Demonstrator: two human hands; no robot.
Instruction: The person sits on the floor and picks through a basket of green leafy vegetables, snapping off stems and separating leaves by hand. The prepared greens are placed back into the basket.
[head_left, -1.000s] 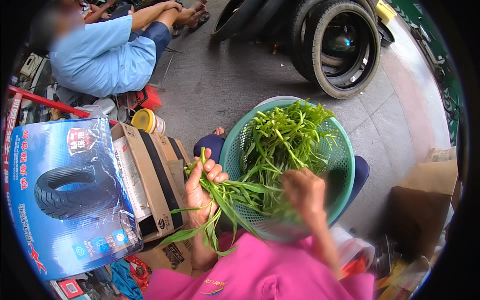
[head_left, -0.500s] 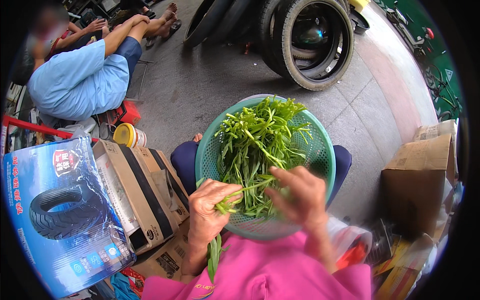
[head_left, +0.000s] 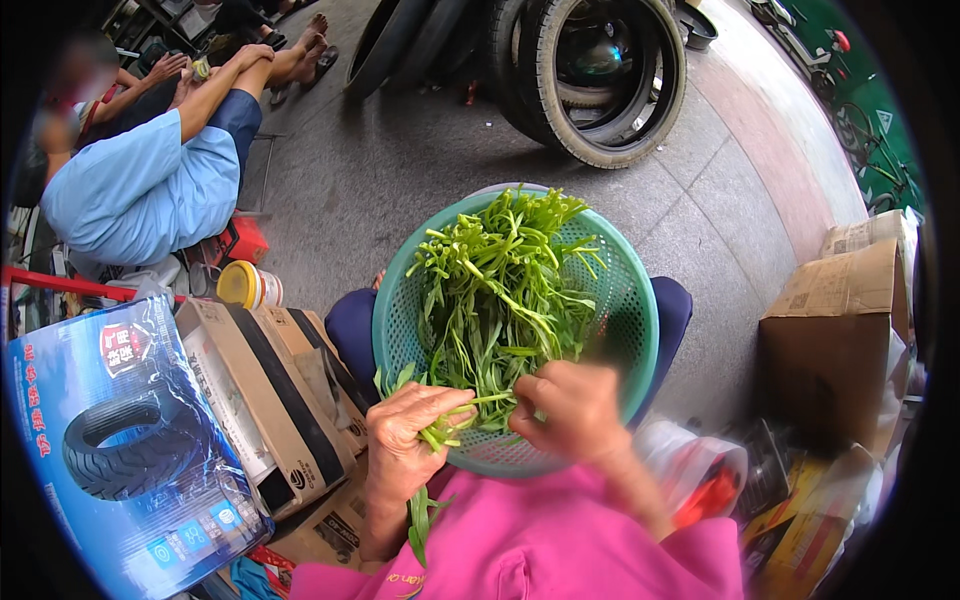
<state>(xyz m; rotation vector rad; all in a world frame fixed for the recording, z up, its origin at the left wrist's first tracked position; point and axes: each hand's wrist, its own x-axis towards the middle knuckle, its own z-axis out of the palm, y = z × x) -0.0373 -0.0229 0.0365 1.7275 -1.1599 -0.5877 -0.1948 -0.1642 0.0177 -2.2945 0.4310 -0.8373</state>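
Observation:
A green plastic colander (head_left: 388, 335) rests on my lap, heaped with leafy green vegetables (head_left: 505, 290) that look like water spinach. Over its near left rim, my left hand (head_left: 405, 430) is closed round a small bunch of these stems. Leaves from the bunch hang below my wrist. One stem (head_left: 490, 399) runs sideways from this bunch to my right hand (head_left: 568, 408). That hand, partly smeared by motion, has its fingers bent in and pinches the stem's end above the near right part of the colander.
Left of me stand a blue tyre box (head_left: 125, 440) and brown cartons (head_left: 270, 390). A yellow-lidded tub (head_left: 245, 284) is behind them, near a seated person in light blue (head_left: 140, 195). Tyres (head_left: 555, 120) stand ahead on the floor. At right are a cardboard box (head_left: 830, 340) and plastic bags (head_left: 690, 465).
My right hand has closed its fingers at the stem's end and come slightly left and lower. My left hand still grips the bunch. The whole view has shifted slightly.

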